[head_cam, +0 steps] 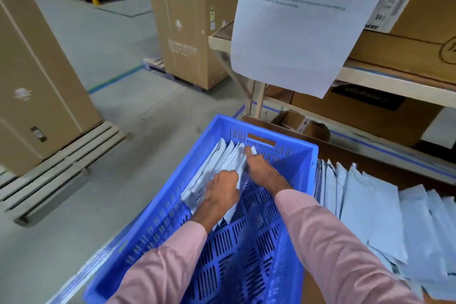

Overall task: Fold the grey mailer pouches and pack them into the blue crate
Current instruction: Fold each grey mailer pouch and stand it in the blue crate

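Two pink sleeves point(328, 242) reach into the blue crate point(299, 155). The left hand point(220, 192) lies knuckles-up on the folded grey pouches point(217, 168) standing on edge along the crate's left wall, fingers curled over their tops. Just beside it, the right hand point(261, 168) pinches the far end of the same row, one finger stretched forward. Unfolded pouches point(375, 202) lie fanned out to the right of both hands, outside the crate.

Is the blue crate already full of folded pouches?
No, the folded pouches stand only along the far left of the blue crate, and most of its slotted floor is bare.
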Available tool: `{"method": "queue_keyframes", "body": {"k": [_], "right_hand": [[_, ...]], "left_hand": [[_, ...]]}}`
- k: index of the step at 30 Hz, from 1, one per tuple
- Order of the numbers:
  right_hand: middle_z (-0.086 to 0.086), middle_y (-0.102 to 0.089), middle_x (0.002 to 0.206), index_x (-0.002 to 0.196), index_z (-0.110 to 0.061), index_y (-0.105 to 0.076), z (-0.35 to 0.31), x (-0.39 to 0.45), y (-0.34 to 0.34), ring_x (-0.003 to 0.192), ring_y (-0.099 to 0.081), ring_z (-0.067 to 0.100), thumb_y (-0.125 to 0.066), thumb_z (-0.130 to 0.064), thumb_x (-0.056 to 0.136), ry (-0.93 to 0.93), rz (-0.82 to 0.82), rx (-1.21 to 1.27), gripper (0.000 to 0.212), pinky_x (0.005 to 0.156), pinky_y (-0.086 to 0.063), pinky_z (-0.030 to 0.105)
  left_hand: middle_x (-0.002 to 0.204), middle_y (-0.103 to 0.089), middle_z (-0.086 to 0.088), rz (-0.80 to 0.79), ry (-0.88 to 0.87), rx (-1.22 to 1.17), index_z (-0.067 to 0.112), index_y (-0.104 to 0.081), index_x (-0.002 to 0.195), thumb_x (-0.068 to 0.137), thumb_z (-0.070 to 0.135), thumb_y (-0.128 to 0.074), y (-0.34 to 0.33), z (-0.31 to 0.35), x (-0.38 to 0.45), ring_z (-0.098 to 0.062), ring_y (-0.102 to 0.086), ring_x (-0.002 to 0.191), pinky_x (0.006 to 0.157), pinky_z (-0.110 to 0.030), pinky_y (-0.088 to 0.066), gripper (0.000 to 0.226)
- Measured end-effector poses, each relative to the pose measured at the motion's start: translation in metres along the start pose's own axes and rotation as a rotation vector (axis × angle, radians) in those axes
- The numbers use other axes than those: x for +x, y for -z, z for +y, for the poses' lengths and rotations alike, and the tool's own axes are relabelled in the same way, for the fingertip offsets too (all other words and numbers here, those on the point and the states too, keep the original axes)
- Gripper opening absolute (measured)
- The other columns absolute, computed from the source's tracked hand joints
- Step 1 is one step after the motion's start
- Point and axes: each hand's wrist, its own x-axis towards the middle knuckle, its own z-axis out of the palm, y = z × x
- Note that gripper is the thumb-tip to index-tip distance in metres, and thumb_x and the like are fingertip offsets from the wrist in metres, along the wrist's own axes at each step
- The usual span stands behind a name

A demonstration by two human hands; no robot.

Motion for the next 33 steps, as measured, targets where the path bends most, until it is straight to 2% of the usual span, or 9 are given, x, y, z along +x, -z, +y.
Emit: {"method": "queue_keyframes", "body": {"k": [2,7,10,13,16,20,24,29,33], "right_hand": [[0.017,-0.059,0.106,0.138,-0.023,-0.025,-0.005,-0.003,0.002,0.096,-0.064,0.039,-0.051,-0.009,0.096,0.008,0.039,0.015,0.051,0.084,-0.056,0.051],[0.013,-0.062,0.102,0.137,-0.025,-0.026,0.000,-0.004,0.002,0.093,-0.066,0.038,-0.053,-0.008,0.098,0.051,0.077,-0.031,0.051,0.081,-0.057,0.053],[0.014,-0.059,0.118,0.143,-0.025,-0.025,-0.007,-0.014,0.007,0.106,-0.063,0.042,-0.052,-0.012,0.099,0.030,0.097,-0.109,0.053,0.082,-0.051,0.046],[0.013,-0.050,0.142,0.155,-0.020,-0.027,-0.013,-0.027,0.016,0.124,-0.056,0.042,-0.050,-0.013,0.102,-0.002,0.138,-0.221,0.058,0.093,-0.046,0.051],[0.011,-0.047,0.147,0.154,-0.019,-0.030,-0.019,-0.048,0.024,0.128,-0.055,0.039,-0.051,-0.014,0.103,-0.014,0.194,-0.265,0.055,0.095,-0.047,0.052],[0.008,-0.049,0.140,0.142,-0.017,-0.043,-0.024,-0.087,0.039,0.129,-0.052,0.035,-0.054,-0.021,0.102,0.056,0.271,-0.308,0.042,0.089,-0.049,0.048],[0.006,-0.057,0.130,0.127,-0.017,-0.058,0.001,-0.139,0.053,0.122,-0.053,0.032,-0.055,-0.025,0.098,0.206,0.456,-0.233,0.030,0.094,-0.048,0.045],[0.004,-0.061,0.116,0.115,-0.017,-0.061,0.072,-0.214,0.067,0.105,-0.058,0.031,-0.054,-0.029,0.100,0.232,0.671,-0.132,0.020,0.082,-0.055,0.045],[0.002,-0.062,0.112,0.115,-0.018,-0.062,0.135,-0.275,0.071,0.100,-0.060,0.030,-0.058,-0.027,0.098,0.190,0.775,-0.062,0.020,0.073,-0.055,0.042]], "left_hand": [[0.112,-0.065,-0.017,0.011,-0.012,-0.011,0.004,-0.060,0.108,0.095,0.006,-0.059,-0.002,0.001,-0.001,-0.038,-0.065,0.105,0.075,-0.041,-0.051,0.013],[0.110,-0.061,-0.016,0.007,-0.024,-0.049,0.005,-0.058,0.101,0.094,0.006,-0.062,-0.001,0.002,0.000,-0.036,-0.064,0.100,0.066,-0.038,-0.046,0.008],[0.114,-0.058,-0.016,0.067,-0.027,-0.072,0.005,-0.058,0.110,0.096,0.015,-0.063,0.004,0.005,0.002,-0.036,-0.062,0.106,0.069,-0.038,-0.045,0.018],[0.120,-0.056,-0.017,0.143,-0.064,-0.074,0.005,-0.056,0.125,0.098,0.020,-0.059,0.011,0.010,0.003,-0.037,-0.059,0.113,0.080,-0.043,-0.050,0.031],[0.126,-0.054,-0.016,0.200,-0.116,-0.028,0.010,-0.052,0.136,0.100,0.025,-0.054,0.014,0.014,0.000,-0.035,-0.053,0.118,0.090,-0.044,-0.050,0.039],[0.130,-0.055,-0.014,0.260,-0.147,0.001,0.014,-0.050,0.140,0.098,0.025,-0.053,0.019,0.031,-0.017,-0.034,-0.051,0.118,0.092,-0.043,-0.048,0.044],[0.128,-0.058,-0.012,0.370,-0.172,-0.056,0.012,-0.055,0.138,0.094,0.021,-0.058,0.027,0.066,-0.051,-0.035,-0.053,0.118,0.095,-0.046,-0.047,0.045],[0.115,-0.063,-0.013,0.535,-0.227,-0.145,0.012,-0.063,0.128,0.088,0.017,-0.062,0.018,0.135,-0.105,-0.038,-0.058,0.106,0.088,-0.050,-0.053,0.041],[0.115,-0.063,-0.012,0.531,-0.312,-0.196,0.014,-0.064,0.126,0.085,0.020,-0.060,-0.007,0.203,-0.139,-0.037,-0.059,0.104,0.089,-0.047,-0.054,0.042]]}}
